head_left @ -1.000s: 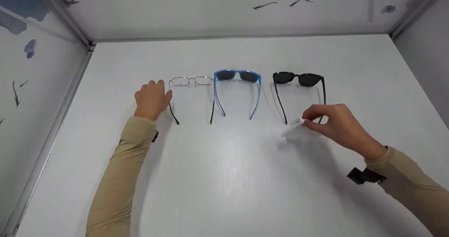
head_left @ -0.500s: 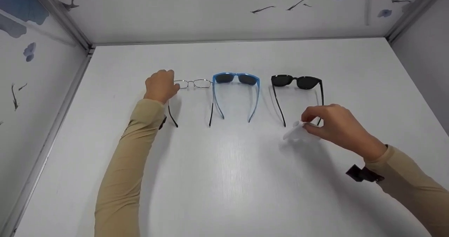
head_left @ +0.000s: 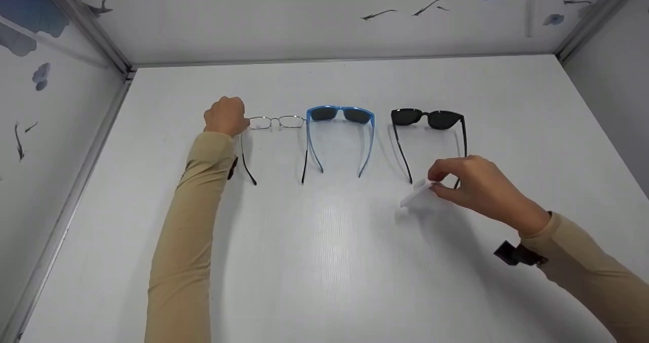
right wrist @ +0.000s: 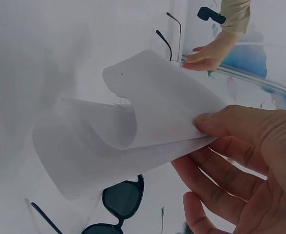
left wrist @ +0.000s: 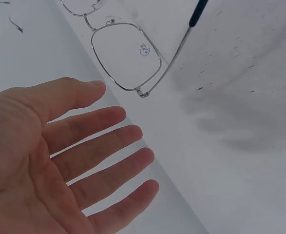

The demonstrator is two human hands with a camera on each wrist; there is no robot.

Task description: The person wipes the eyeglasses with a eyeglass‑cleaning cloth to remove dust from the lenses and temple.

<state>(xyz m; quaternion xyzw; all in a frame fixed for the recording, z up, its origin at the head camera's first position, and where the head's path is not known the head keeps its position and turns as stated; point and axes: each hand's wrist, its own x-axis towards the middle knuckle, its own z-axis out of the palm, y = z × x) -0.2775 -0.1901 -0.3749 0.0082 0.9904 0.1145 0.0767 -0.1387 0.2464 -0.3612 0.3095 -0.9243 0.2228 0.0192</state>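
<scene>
White sheet (right wrist: 157, 97), thin, folded over, edges curling; paper or cloth, hard to tell. Held by right hand (head_left: 476, 185): thumb and fingers pinched together on one edge, above white table (head_left: 324, 241), near the temple tips of the black sunglasses. Black sunglasses (head_left: 435, 119): glossy frame, dark lenses, temples unfolded. Clear glasses (left wrist: 125, 56): thin silvery metal rims, dark temple tips, at the left of the row. Left hand (head_left: 225, 115): fingers extended, slightly spread, just beside the rim. Blue sunglasses (head_left: 350, 113): dark lenses, middle of row. Beyond: pale wall (head_left: 284, 33), printed fish.
</scene>
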